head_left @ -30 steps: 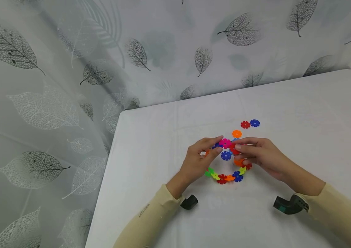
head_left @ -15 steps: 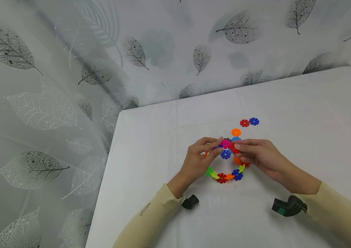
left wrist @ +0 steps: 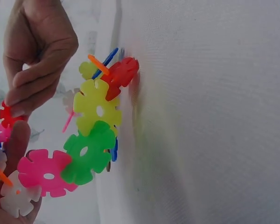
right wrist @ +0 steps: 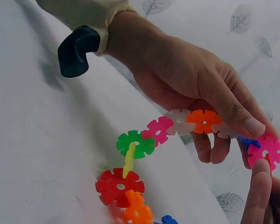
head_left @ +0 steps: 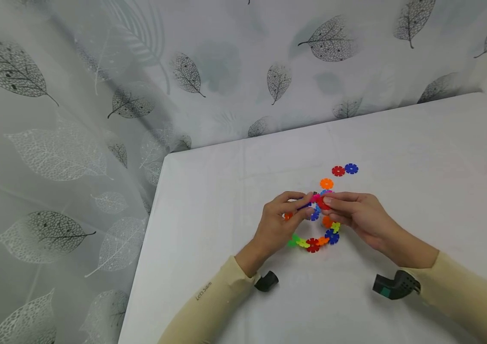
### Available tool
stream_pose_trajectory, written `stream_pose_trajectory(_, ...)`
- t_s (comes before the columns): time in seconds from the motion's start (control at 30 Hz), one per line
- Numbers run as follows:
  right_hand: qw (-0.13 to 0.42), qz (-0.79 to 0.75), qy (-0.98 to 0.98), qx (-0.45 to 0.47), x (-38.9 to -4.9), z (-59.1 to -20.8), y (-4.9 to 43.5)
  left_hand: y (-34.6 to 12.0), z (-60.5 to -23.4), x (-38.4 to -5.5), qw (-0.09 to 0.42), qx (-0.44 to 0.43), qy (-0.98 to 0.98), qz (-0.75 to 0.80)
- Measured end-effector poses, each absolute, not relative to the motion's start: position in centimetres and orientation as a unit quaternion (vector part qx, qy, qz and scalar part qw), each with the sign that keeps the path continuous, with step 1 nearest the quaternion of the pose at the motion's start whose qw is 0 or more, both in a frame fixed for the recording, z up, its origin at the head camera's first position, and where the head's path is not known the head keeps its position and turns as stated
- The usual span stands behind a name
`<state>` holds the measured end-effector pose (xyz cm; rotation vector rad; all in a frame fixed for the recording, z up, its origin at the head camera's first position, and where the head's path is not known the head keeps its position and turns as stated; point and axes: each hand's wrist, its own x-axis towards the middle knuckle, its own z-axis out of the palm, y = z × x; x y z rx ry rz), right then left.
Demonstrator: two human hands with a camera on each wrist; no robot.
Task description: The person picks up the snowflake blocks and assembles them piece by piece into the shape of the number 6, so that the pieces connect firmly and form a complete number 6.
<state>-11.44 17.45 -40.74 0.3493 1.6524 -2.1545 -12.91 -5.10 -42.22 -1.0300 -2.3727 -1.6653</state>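
Note:
A curved chain of slotted plastic flower discs, with a green disc (left wrist: 89, 154) and a yellow disc (left wrist: 95, 105) among them, hangs in a loop between the hands. My left hand (head_left: 269, 224) pinches its upper end between thumb and fingers, at a blue disc beside a pink disc (right wrist: 273, 147). A single red disc (head_left: 322, 203) is pinched by my right hand (head_left: 364, 215), its edge right at the pink disc. In the left wrist view the right hand's fingers partly cover this red disc. Fingers also hide part of the chain's upper end.
Beyond the hands, a loose red disc (head_left: 338, 170), a blue disc (head_left: 351, 168) and an orange disc (head_left: 326, 183) lie on the white table (head_left: 209, 191). A leaf-patterned curtain (head_left: 226, 71) borders the table's back and left side.
The hands have drawn slightly closer together, and the red disc now overlaps the pink one more in the head view. The hanging chain has shifted a little to the right.

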Motion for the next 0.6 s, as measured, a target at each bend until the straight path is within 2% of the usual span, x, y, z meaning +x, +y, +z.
stream_pose_trajectory(0.37, 0.202, -0.747, 0.627, 0.094, -11.41, -40.78, 17.56, -5.81, -42.22, -13.47, -0.037, -0.305, -0.764, -0.567)
stream_pose_trajectory(0.6, 0.211, -0.737, 0.637, 0.08, -11.57, -40.86, 17.81, -5.76, -42.51, -13.49, -0.057, -0.3, -0.755, -0.581)
